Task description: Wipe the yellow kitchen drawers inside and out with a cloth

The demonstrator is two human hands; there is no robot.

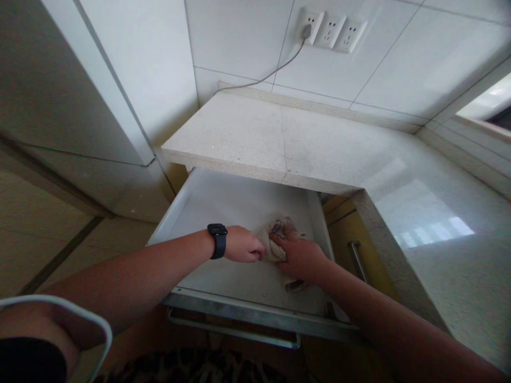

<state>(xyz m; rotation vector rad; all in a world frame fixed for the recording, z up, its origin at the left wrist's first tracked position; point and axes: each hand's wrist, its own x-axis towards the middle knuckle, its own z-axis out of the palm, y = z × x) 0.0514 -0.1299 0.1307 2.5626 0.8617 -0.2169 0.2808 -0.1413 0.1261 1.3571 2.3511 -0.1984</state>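
Note:
A bunched beige and brown cloth (268, 243) lies on the floor of a pulled-out white drawer (227, 194), toward its right side. My right hand (301, 255) bears down on the cloth, fingers spread over its folds and gripping them. At the cloth's left edge is my left hand (244, 246), with a black watch on the wrist. Its fingers are curled closed on the cloth's edge, though the fingertips are partly hidden. A darker end of the cloth hangs out below my right hand.
A pale stone countertop (255, 141) overhangs the drawer's back and runs along the right. The drawer's front has a metal bar handle (235, 331). A cabinet handle (357, 260) is at right. A white cable (80, 311) crosses by my left arm. Wall sockets (330, 31) hold one plug.

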